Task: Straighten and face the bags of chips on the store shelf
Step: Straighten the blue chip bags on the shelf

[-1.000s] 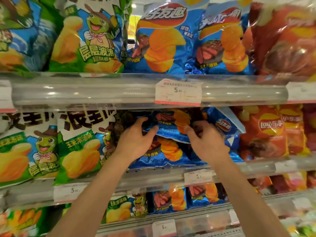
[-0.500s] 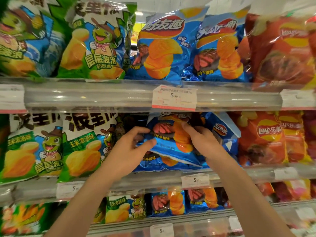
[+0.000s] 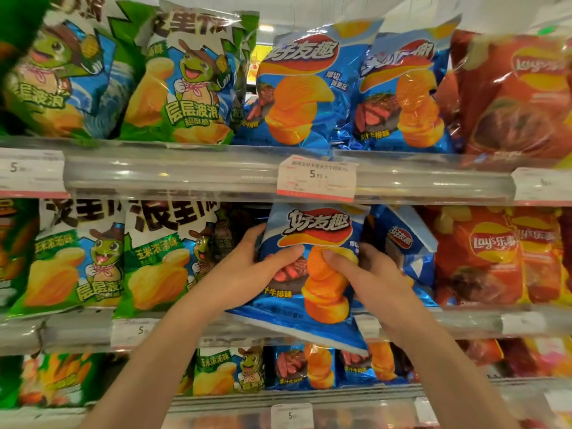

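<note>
Both hands held the blue bag (image 3: pixel 312 274) on the middle shelf (image 3: pixel 464 323), left hand (image 3: pixel 244 274) at nine o'clock, right hand (image 3: pixel 368 274) at three, fingers curled round its sides. Its bottom overhung the rail; it likely needed pushing back, upright, logo forward.

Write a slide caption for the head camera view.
Both hands, left and right, hold a blue chip bag upright at the middle shelf.

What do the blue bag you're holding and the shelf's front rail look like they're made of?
Blue chip bag: thin glossy plastic film, likely foil-lined, judging by its sheen and the creases where the left hand and right hand grip it. Shelf rail: clear hard plastic, with bright glare streaks and the shelf edge showing through. Price tag: matte paper, apparently.
</note>
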